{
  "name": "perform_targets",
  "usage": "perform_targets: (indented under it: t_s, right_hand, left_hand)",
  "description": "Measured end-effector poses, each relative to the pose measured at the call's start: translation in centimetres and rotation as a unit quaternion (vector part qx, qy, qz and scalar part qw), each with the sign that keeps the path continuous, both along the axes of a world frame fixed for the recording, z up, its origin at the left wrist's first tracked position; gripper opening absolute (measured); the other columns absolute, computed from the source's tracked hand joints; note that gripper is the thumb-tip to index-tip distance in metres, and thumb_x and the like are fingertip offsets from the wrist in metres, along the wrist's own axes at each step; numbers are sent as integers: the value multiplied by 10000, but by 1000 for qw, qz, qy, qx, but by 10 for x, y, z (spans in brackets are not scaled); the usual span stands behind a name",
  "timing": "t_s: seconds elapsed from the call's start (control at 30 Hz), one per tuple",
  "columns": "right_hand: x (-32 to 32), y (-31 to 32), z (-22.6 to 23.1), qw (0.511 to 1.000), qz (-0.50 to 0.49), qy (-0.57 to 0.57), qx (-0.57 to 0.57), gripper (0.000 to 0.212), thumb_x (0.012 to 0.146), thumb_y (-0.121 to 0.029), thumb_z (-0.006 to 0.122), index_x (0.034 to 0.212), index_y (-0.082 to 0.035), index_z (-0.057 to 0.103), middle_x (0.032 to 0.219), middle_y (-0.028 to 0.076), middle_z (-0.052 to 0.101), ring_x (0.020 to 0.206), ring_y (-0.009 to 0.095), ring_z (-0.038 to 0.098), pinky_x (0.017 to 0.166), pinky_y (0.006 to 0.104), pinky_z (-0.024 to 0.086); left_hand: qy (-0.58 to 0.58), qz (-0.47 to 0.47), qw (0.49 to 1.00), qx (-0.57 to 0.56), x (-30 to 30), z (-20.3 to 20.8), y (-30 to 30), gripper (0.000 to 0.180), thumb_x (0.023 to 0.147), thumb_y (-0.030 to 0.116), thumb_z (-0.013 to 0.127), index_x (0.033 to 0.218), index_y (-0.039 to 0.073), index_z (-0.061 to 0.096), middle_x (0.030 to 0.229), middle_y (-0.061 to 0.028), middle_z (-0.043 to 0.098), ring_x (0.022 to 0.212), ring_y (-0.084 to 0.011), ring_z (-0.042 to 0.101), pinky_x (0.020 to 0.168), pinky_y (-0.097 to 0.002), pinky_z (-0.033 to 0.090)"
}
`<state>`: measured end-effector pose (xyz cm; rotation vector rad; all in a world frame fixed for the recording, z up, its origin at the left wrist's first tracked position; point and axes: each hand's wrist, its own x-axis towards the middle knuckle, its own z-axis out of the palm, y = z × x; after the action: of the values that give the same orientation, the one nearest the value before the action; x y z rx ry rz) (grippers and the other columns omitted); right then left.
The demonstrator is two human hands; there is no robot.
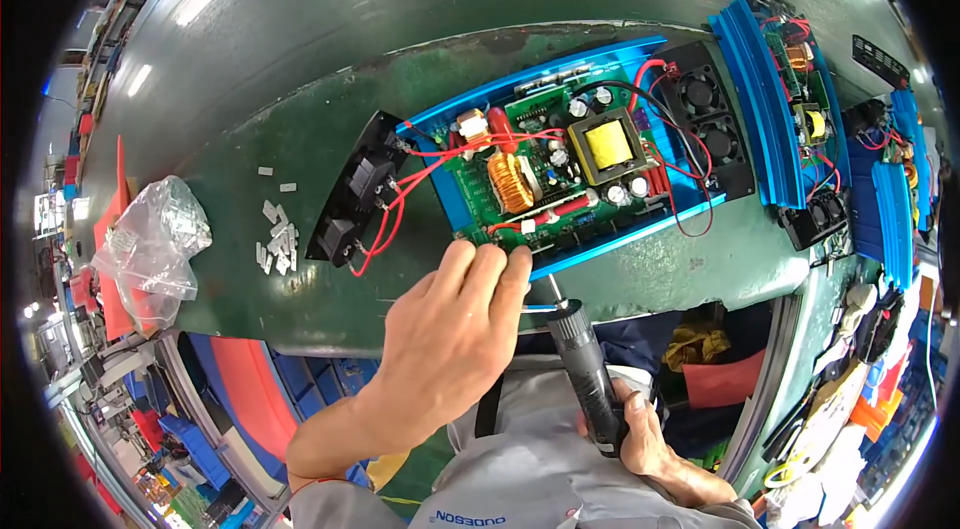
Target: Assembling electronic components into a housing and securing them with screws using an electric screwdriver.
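My left hand point(450, 324) is at the near left edge of a green circuit board point(545, 174), its fingers bent and close together. What the fingertips grip is hidden; a thin pale rod point(538, 308) shows beside that hand. The board sits in an open blue metal housing point(640, 241) and carries a copper coil, a yellow-wrapped transformer and capacitors. My right hand point(642, 429) is wrapped round a black electric screwdriver point(588, 369). The screwdriver's bit points up at the housing's near wall. Red wires join the board to a black end panel point(355, 191) on the left and a twin-fan panel point(705, 119) on the right.
Small white pieces point(281, 237) lie scattered left of the end panel. Farther left is a clear plastic bag point(160, 244) by a red sheet point(115, 229). More blue housings point(760, 109) with boards and fans stand at right. The green bench's front edge point(330, 337) runs before me.
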<state>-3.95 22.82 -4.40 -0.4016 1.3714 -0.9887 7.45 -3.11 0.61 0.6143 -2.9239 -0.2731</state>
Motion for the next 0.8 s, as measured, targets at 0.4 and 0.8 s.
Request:
perform_targets:
  t_s: [0.4,0.8]
  right_hand:
    - [11,-7,-28,944,-66,-323,16,966,929,-810,292,1395,10,497,585,104,551,509,204,473,525,321,384]
    - [-16,38,-55,987,-122,104,-31,807,986,-730,276,1232,-11,545,650,43,581,530,122,529,496,260,404]
  left_hand:
    - [-11,-65,998,8,3,0,-14,249,749,86,654,986,15,630,946,-45,549,958,-166,564,582,-239,517]
    - [225,443,865,64,105,-10,-3,124,900,84,745,1000,11,733,790,-69,641,665,-127,590,583,-253,438]
